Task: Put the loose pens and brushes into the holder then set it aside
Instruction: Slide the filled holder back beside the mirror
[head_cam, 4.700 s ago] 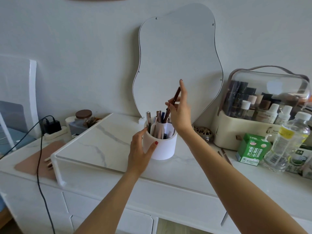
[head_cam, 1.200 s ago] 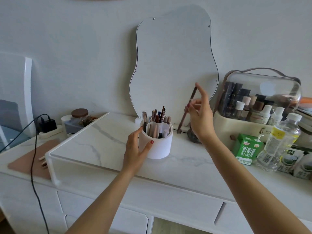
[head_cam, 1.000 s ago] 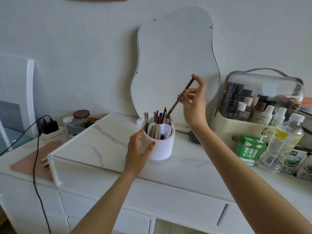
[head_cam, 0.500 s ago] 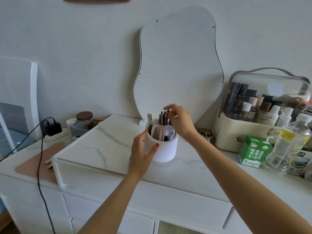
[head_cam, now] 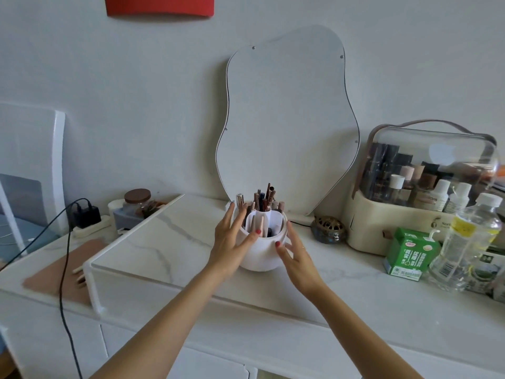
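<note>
A round white holder stands on the marble top of the white dresser, in front of the mirror. Several pens and brushes stick upright out of its compartments. My left hand wraps the holder's left side, thumb on the front, fingers reaching past the rim. My right hand lies against the holder's lower right side with the fingers spread and the thumb touching the white wall. Neither hand holds a loose pen.
A wavy mirror leans on the wall behind. To the right stand a small bronze dish, a clear-lidded cosmetics case, a green carton and a water bottle. A jar, charger and black cable are left.
My right hand put the brown pencil into the holder, let go of it and dropped to the holder's right side. My left hand has stayed on the holder.
</note>
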